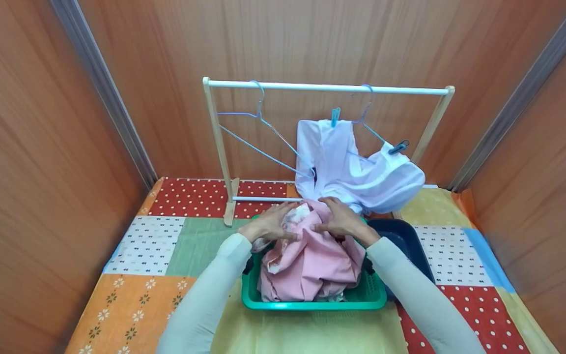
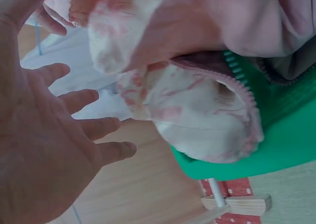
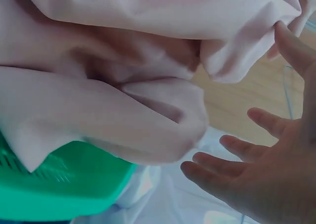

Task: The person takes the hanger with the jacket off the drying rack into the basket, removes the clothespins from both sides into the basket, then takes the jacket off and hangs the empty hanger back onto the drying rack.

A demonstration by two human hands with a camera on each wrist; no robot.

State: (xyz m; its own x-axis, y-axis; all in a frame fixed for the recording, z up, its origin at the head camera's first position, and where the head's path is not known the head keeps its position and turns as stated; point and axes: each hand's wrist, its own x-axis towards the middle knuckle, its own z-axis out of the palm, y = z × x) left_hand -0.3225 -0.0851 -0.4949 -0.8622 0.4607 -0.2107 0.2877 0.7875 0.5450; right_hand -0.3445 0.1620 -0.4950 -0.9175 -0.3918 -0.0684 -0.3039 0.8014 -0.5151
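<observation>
A pink zippered garment with a white-and-pink patterned part lies bunched in a green basket. Its upper folds rise between my two hands. On the left, my left hand is at the garment's side, its fingers spread and straight in the left wrist view. Opposite it, my right hand has straight, spread fingers too. The right thumb touches a pink fold in the right wrist view, while the other fingers stay apart from the cloth.
Behind the basket stands a small drying rack. A bare hanger hangs at its left; a white garment is clipped to another hanger with a blue clothespin and a dark clothespin. A dark tray sits right of the basket.
</observation>
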